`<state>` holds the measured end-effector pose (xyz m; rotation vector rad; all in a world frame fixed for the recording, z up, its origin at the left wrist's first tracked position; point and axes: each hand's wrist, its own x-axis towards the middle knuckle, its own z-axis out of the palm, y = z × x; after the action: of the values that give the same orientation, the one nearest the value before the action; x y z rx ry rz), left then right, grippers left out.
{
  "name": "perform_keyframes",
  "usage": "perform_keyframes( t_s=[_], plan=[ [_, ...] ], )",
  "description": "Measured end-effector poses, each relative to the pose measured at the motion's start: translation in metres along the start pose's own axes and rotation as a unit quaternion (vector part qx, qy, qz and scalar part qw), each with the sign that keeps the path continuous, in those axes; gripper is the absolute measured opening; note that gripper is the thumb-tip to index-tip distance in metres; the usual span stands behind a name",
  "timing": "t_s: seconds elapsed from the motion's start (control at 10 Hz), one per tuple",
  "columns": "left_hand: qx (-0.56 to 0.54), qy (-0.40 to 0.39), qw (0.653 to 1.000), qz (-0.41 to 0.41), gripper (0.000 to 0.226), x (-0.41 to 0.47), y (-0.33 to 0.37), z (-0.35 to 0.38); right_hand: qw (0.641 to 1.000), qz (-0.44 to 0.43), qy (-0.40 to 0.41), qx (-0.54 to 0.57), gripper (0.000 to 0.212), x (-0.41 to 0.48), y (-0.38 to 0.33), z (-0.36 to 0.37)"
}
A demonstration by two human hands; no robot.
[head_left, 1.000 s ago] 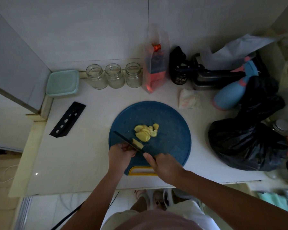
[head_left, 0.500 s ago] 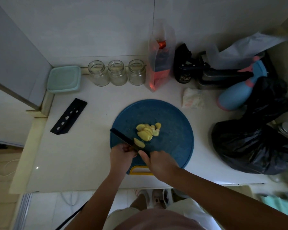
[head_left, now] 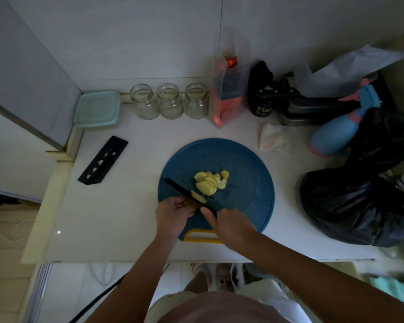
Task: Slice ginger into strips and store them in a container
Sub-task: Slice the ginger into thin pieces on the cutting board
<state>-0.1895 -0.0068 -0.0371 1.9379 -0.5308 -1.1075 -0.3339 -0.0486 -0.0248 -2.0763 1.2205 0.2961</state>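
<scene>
Here we are mid-cut on the board (head_left: 243, 164): the right hand (head_left: 231, 226) is wrapped round the handle of the knife (head_left: 181, 191), forefinger laid along the spine, with the blade running diagonally toward the far left. The left hand (head_left: 174, 209) sits curled, knuckles up, against the near side of the blade. Whatever lies under its fingers is hidden, so we cannot tell whether it pinches a stub of ginger or merely steadies. One pale piece (head_left: 198, 196) touches the blade's far side, and the slices (head_left: 209, 181) are heaped just beyond it, mid-board. These look like rounds, not strips, so we judge the task well short of done. To do this step well, we would tuck the left fingertips back and let the knuckles guide the blade (the light is dim, so go slowly). Then we would lay a few slices flat, overlapping, and cut across them in narrow, even strokes. The tub (head_left: 97, 108) waits at the far left, well apart, beside three open jars (head_left: 169, 101).
</scene>
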Motion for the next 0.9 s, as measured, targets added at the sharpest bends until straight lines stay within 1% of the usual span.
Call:
perform_keyframes(
  t_s=[0.1, 0.2, 0.3, 0.4, 0.5, 0.7, 0.8, 0.9],
  plan=[
    [-0.014, -0.016, 1.000, -0.009, 0.014, 0.002, 0.001, 0.002, 0.999, 0.024, -0.015, -0.025, 0.072, -0.012, 0.017, -0.004],
    [-0.006, -0.015, 1.000, -0.013, 0.017, 0.004, -0.001, 0.004, 0.999, 0.025, -0.023, -0.022, 0.074, -0.013, 0.016, -0.005],
    [-0.005, -0.012, 1.000, -0.015, 0.023, 0.006, -0.004, 0.005, 0.999, 0.029, -0.039, -0.010, 0.084, -0.011, 0.013, -0.006],
    [-0.005, -0.006, 1.000, -0.010, 0.025, 0.007, -0.004, 0.006, 0.997, 0.049, -0.061, 0.009, 0.087, -0.008, 0.014, -0.006],
    [0.003, -0.003, 1.000, -0.001, 0.022, 0.007, -0.004, 0.007, 0.997, 0.039, -0.070, -0.003, 0.048, 0.002, 0.010, -0.007],
    [0.027, -0.002, 1.000, 0.000, 0.024, 0.007, -0.007, 0.008, 0.994, 0.051, -0.050, 0.081, 0.049, 0.030, -0.002, -0.003],
    [0.026, 0.006, 1.000, 0.003, 0.022, 0.004, -0.006, 0.008, 0.998, 0.017, -0.020, 0.062, 0.066, 0.037, -0.008, -0.002],
    [0.016, -0.002, 1.000, 0.003, 0.022, 0.003, -0.006, 0.005, 0.996, 0.018, -0.019, 0.084, 0.059, 0.038, -0.008, -0.005]
  ],
)
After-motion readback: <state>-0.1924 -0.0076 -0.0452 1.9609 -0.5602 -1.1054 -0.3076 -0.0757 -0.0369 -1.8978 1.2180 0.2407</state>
